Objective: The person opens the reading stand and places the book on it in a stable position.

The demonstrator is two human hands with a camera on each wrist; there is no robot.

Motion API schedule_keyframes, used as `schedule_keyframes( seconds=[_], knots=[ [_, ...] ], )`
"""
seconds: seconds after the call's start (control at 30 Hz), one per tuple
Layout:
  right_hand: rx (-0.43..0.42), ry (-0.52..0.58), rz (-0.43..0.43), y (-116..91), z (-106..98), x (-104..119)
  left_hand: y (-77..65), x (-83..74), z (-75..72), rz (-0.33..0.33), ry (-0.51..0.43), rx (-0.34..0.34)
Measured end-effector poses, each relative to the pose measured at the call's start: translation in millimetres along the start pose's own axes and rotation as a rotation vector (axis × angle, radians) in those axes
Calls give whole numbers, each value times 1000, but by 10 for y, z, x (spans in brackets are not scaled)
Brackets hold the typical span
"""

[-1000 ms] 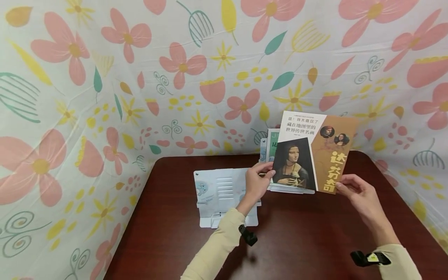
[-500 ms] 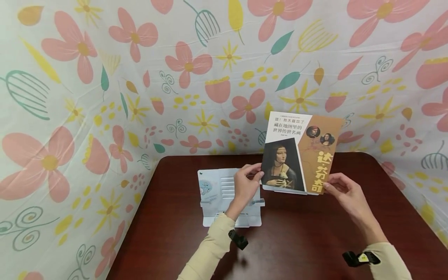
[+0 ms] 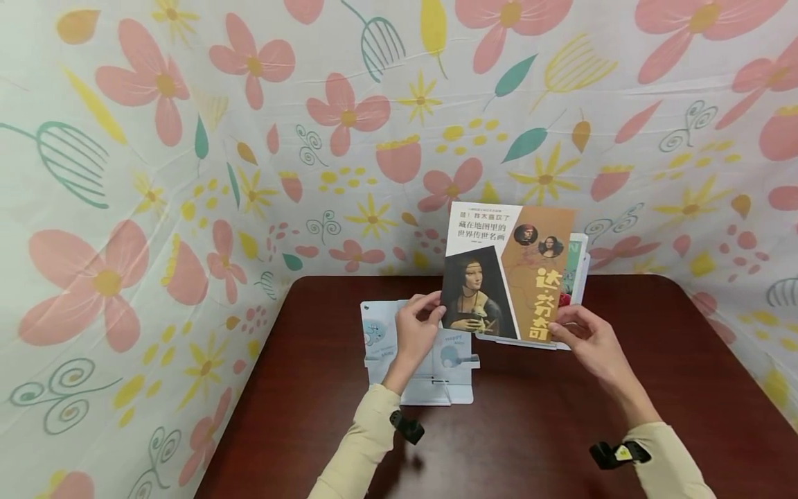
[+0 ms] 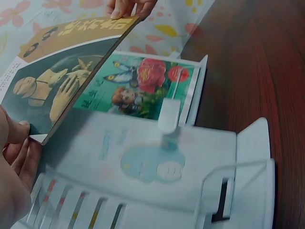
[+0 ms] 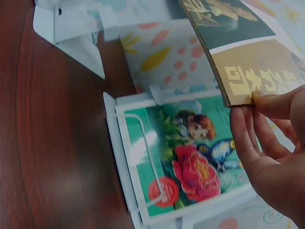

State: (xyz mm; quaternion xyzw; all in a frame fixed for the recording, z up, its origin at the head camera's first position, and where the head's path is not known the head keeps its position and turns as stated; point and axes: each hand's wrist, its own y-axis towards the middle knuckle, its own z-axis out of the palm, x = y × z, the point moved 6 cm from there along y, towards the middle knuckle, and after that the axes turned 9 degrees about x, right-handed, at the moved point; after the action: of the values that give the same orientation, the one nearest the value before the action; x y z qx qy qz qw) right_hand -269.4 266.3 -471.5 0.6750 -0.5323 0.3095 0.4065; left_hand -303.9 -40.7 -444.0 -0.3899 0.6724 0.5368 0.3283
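Note:
Both hands hold a thin book [image 3: 508,272] up in front of me, its cover part white, part orange-brown, with a portrait of a woman. My left hand [image 3: 414,336] pinches its left edge low down, thumb in front. At the lower right corner, my right hand [image 3: 592,346] pinches it between thumb and fingers. Below and left of the book stands a pale blue book stand [image 3: 379,329], partly behind my left hand. A second book stand [image 5: 125,174] carries a green picture book [image 5: 195,148]; in the head view the held book hides most of both.
Both stands are on a dark red-brown table [image 3: 530,423]. Behind the table hangs a floral cloth [image 3: 349,166]. A wire clip [image 5: 152,157] lies across the green book's page. Black straps with cameras sit on both wrists [image 3: 406,426].
Both hands have carried the book leftward, towards the pale blue stand. The green book's right side now shows past it. Both hands keep their hold.

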Motion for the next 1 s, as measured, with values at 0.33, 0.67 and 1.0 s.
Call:
schedule_keyframes(
  seconds=[0.33,0.67,1.0],
  knots=[
    [20,12,-60,195,290,139,2,172,-322,-35,42,-73],
    [44,5,-24,358,588,297,-53,439,-644,7,134,-184],
    [26,-119,9,423,840,339,-190,527,-893,19,207,-235]
  ],
)
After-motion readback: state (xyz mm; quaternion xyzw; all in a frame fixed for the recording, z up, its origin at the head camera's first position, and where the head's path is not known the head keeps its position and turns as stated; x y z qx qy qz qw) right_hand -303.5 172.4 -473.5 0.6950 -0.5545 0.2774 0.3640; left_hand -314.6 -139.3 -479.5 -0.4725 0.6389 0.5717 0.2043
